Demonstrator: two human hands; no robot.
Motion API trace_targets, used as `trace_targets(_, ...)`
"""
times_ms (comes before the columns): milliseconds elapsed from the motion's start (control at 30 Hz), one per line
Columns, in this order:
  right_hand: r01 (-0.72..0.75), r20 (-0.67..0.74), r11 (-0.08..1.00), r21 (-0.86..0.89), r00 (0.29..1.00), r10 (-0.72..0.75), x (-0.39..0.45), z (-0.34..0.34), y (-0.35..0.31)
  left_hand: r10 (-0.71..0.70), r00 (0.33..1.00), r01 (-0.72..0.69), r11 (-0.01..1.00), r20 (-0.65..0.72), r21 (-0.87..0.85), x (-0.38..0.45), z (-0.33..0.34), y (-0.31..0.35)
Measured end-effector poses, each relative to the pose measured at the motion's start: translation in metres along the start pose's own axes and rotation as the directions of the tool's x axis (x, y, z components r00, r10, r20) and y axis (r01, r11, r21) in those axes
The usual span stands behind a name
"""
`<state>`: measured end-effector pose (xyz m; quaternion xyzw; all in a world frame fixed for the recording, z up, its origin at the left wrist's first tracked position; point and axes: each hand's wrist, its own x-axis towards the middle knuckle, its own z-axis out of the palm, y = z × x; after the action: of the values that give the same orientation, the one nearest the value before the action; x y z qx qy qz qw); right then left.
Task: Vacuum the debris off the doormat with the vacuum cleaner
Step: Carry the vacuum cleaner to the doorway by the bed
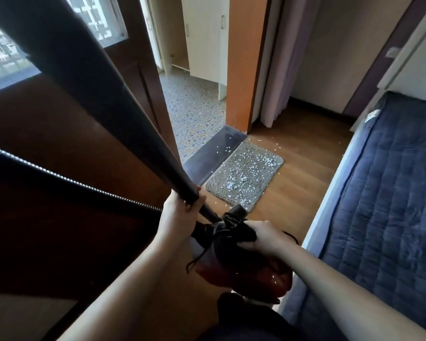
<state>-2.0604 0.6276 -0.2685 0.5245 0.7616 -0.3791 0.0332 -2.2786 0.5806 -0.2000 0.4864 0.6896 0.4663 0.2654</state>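
A grey doormat (244, 177) lies on the wood floor by the doorway, strewn with white debris (246, 175). A red and black vacuum cleaner (246, 269) sits on the floor below me, short of the mat. My left hand (180, 212) grips the black wand (89, 94), which slants up past the camera to the upper left. My right hand (263, 238) grips the black handle on top of the cleaner body. A ribbed hose (67, 179) runs off to the left. The wand's nozzle end is out of view.
A dark wooden door (59, 143) stands open on the left. The dark threshold (212, 156) leads to a pebble-tiled floor (194, 112). A bed with a navy quilt (384, 193) fills the right side. White flecks also dot the threshold and wood floor near the mat.
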Motion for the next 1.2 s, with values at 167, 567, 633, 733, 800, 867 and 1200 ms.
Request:
trace_targets(167, -0.060, -0.015, 0.997, 0.050, 0.998, 0.061, 0.049, -0.062, 0.031, 0.000, 0.998, -0.003, 0.999, 0.064, 0.046, 0.083, 0.062, 0.018)
trace_targets(567, -0.143, -0.201, 0.985, 0.095, 0.966, 0.160, 0.127, -0.184, 0.100, 0.135, 0.925, -0.188, 0.975, 0.355, 0.120, 0.235, 0.196, 0.063)
trace_targets(633, -0.159, -0.229, 0.977, 0.139, 0.955, 0.188, 0.140, -0.204, 0.115, 0.131, 0.907, -0.193, 0.974, 0.401, 0.121, 0.260, 0.221, 0.070)
trace_targets(733, -0.176, -0.254, 0.963, 0.203, 0.941, 0.225, 0.164, -0.234, 0.138, 0.172, 0.884, -0.232, 0.969, 0.434, 0.088, 0.302, 0.260, 0.084)
trace_targets(800, -0.210, -0.251, 0.949, 0.235, 0.930, 0.268, 0.181, -0.255, 0.151, 0.193, 0.869, -0.250, 0.966, 0.456, 0.067, 0.333, 0.286, 0.092)
trace_targets(867, -0.244, -0.253, 0.928, 0.281, 0.914, 0.317, 0.197, -0.275, 0.163, 0.176, 0.851, -0.228, 0.973, 0.496, 0.046, 0.366, 0.310, 0.101)
trace_targets(1200, -0.332, -0.396, 0.855, 0.399, 0.779, 0.487, 0.246, -0.372, 0.229, 0.248, 0.741, -0.280, 0.959, 0.624, -0.049, 0.491, 0.442, 0.164)
